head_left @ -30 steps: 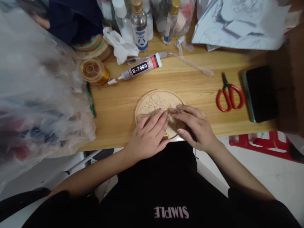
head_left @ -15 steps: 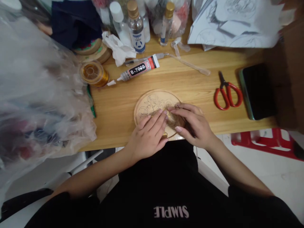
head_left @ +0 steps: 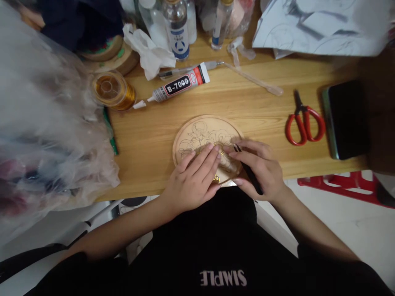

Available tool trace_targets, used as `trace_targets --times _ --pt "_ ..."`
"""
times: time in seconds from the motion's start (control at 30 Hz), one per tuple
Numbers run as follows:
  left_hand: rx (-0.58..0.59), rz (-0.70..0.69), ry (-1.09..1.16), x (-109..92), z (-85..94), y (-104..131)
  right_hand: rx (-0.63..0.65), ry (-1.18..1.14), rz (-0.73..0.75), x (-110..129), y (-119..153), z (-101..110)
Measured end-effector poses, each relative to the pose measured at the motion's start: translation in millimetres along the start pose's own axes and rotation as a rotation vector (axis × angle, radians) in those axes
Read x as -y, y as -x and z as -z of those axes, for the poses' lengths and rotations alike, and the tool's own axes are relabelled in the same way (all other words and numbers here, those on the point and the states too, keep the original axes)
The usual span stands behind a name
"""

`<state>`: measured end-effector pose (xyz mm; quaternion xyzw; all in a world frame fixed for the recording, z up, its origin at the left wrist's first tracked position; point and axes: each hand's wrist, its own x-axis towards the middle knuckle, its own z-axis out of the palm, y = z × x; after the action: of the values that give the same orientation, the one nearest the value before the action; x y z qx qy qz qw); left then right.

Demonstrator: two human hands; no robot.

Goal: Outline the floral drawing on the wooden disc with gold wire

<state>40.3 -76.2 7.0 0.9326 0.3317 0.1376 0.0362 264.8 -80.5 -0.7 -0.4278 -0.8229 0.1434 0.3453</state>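
Observation:
A round wooden plaque [head_left: 193, 133] with a drawn line pattern lies at the table's front edge. My left hand [head_left: 194, 176] rests on it with the fingers stretched out flat, the fingertips pressing beside a curved gold wire [head_left: 219, 147]. A small coil of gold wire [head_left: 216, 179] shows below those fingers. My right hand [head_left: 262, 166] is at the plaque's right side, its fingers closed around black tweezers [head_left: 251, 176]. The tweezers' tips point up and left, near the plaque's right part; whether they grip anything cannot be made out.
Behind the plaque lie a B-7000 glue tube [head_left: 179, 85], a pen [head_left: 197, 68] and a plastic dropper [head_left: 256, 80]. Red-handled cutters [head_left: 304, 123] and a phone [head_left: 345, 119] lie right. A wire spool [head_left: 114, 90] and plastic bag [head_left: 55, 135] stand left, bottles [head_left: 179, 35] behind.
My right hand has shifted slightly right and turned, so the black tweezers now show more plainly. My left hand stays nearly in place on the plaque. The camera view has shifted a little.

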Motion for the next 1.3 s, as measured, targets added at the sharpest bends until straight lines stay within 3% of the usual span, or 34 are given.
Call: trace_targets --times 0.8,1.3 --pt "-0.002 -0.015 -0.007 2.6 -0.6 -1.2 0.009 0.162 0.074 4.6 -2.1 0.5" --pt "0.013 -0.010 0.044 3.6 1.7 -3.8 0.067 0.107 -0.031 5.6 -9.3 -3.9"
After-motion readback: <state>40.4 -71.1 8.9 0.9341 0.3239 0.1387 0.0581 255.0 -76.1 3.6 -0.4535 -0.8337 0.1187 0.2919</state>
